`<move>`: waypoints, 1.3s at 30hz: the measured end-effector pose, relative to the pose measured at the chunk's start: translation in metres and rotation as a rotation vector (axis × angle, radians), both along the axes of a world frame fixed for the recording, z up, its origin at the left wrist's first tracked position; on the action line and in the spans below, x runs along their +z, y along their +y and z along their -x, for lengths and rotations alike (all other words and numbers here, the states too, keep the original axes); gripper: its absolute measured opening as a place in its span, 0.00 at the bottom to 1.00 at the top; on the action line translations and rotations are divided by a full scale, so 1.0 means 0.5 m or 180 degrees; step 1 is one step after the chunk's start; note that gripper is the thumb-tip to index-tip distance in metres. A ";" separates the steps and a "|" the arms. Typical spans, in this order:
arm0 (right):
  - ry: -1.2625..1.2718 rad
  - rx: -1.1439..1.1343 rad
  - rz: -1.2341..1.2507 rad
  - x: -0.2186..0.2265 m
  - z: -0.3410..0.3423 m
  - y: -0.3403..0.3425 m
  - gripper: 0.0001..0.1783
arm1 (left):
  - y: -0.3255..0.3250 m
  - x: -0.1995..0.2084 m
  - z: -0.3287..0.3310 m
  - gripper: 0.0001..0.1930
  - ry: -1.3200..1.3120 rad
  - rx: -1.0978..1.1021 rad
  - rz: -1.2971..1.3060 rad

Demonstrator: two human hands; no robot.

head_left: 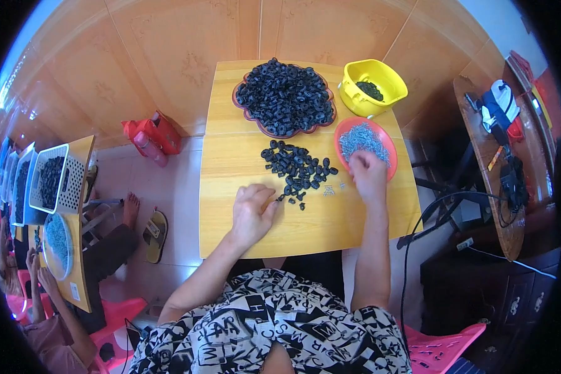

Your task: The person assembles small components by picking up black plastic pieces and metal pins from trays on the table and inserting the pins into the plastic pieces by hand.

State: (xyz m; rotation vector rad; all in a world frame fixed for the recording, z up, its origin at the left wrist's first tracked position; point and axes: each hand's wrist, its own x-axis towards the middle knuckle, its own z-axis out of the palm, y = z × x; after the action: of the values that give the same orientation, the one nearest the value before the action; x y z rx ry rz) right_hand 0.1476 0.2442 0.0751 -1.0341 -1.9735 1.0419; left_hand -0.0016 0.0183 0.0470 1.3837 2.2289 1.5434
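Near the left-front part of the table, my left hand (252,213) is closed in a pinch, with a small black plastic part (280,198) at its fingertips. My right hand (369,176) reaches over the near rim of a coral-red plate (389,163) holding many small silvery screws (359,137). Its fingers are drawn together, and what they hold, if anything, is hidden. Between the hands lies a loose spread of black plastic parts (298,167), some rounded. A few screws (329,190) rest on the wood beside them.
A scalloped tray (238,103) heaped with black parts stands at the back of the wooden table (230,156). Right of it is a yellow tub (389,96) with some black pieces inside. A black cable (411,240) hangs at the right. Another person's hands (40,274) work at a table on the left.
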 end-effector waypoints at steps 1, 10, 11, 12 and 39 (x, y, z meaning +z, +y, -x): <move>-0.0076 -0.0035 -0.0168 -0.017 -0.017 -0.018 0.09 | 0.015 0.002 0.006 0.10 0.0740 -0.0066 0.0136; -0.0560 -0.0175 -0.0529 -0.055 -0.092 -0.129 0.08 | 0.115 -0.056 -0.002 0.08 0.0602 0.0243 0.0849; -0.0564 -0.0182 -0.0532 -0.062 -0.096 -0.132 0.08 | 0.118 -0.057 -0.003 0.08 0.0599 0.0236 0.0846; -0.0595 -0.0090 -0.0720 -0.072 -0.097 -0.133 0.07 | 0.121 -0.057 -0.003 0.08 0.0538 0.0255 0.0883; -0.2149 0.0847 -0.2017 -0.064 0.015 -0.101 0.05 | -0.046 -0.051 -0.020 0.06 -0.2875 -0.0246 -0.0709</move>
State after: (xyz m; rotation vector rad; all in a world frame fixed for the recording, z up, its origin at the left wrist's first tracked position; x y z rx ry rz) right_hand 0.1403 0.1934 0.0432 -0.8242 -2.7782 0.1096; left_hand 0.0083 -0.0047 0.0216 0.5681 1.4647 1.8985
